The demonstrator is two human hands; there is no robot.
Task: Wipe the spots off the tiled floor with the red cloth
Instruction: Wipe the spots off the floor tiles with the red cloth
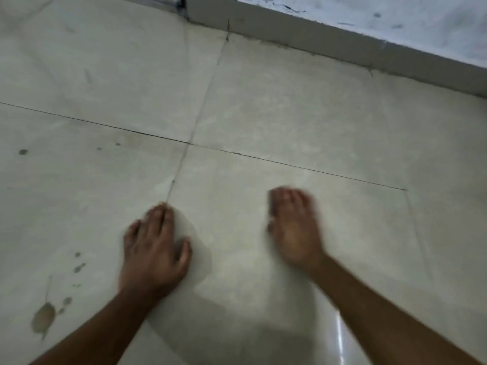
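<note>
Both hands reach out over the tiled floor (pixel 290 122), and neither holds anything. The left hand (pixel 154 248) lies palm-down with its fingers straight and close together, fingertips at a grout line; it seems to rest flat on the tile, though the soft focus makes contact hard to confirm. The right hand (pixel 293 227) is smeared by motion blur; its fingers look extended and loosely together, and whether it touches the floor I cannot tell. The red cloth does not show anywhere in this view. Brownish spots (pixel 43 316) mark the tile to the left of the left forearm, with smaller dots (pixel 23 152) farther up near the left edge. A pale skirting (pixel 329 46) runs along the upper right, the wall above it cut off by the frame. Both forearms leave the bottom edge.
</note>
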